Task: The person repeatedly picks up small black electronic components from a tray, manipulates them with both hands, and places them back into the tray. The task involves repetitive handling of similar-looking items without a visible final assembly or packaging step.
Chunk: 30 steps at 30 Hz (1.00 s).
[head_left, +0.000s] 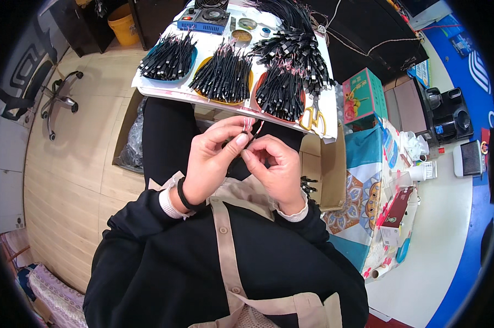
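Observation:
Over my lap, close to the near edge of the white table (173,94), my two hands meet. My left hand (211,156) pinches a thin black cable, whose bare pinkish wire ends (247,123) stick up between thumb and fingers. My right hand (274,167) is closed by thumb and forefinger on a black cable (253,138) with a reddish wire tip. Whether both hands hold one cable or two is hard to see. Bundles of black cables (167,57) with exposed wire ends lie ahead, in blue, yellow and red trays.
A larger cable pile (293,46) lies at the table's back right, near yellow-handled scissors (314,117). A blue portable stove (203,19) and round tins (241,37) stand at the back. An open cardboard box (332,180) and a cloth-covered surface (356,191) are at right.

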Motion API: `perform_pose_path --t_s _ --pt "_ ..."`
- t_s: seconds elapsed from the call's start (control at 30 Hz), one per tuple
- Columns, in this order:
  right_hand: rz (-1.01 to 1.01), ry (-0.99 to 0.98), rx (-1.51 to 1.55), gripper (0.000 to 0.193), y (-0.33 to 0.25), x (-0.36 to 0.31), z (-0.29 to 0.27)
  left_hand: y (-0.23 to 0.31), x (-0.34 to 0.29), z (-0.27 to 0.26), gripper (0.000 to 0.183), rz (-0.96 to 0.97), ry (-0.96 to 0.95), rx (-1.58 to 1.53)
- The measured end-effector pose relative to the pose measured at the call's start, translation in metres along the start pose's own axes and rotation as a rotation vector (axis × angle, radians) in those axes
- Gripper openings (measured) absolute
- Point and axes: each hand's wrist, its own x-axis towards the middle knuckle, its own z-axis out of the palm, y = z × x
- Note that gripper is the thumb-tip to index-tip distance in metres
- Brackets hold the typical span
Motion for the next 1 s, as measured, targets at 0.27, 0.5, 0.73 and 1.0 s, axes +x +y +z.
perform_pose_path --t_s 0.27,0.5,0.73,1.0 --pt "0.042 0.0 -0.042 0.007 -0.007 0.0 -0.004 0.006 -0.001 -0.003 0.015 -0.02 -0.089 0.097" --pt "0.116 -0.07 0.461 0.011 -0.013 0.012 -0.031 0.015 -0.004 0.001 0.016 -0.275 -0.193 -0.046" --pt "-0.11 0.08 0.147 0.005 -0.008 0.001 -0.012 0.017 -0.009 0.003 0.016 -0.2 -0.153 0.064" --pt "0.356 -0.198 1.149 0.009 0.0 0.004 -0.01 0.018 -0.009 -0.003 0.014 -0.366 -0.248 -0.279"
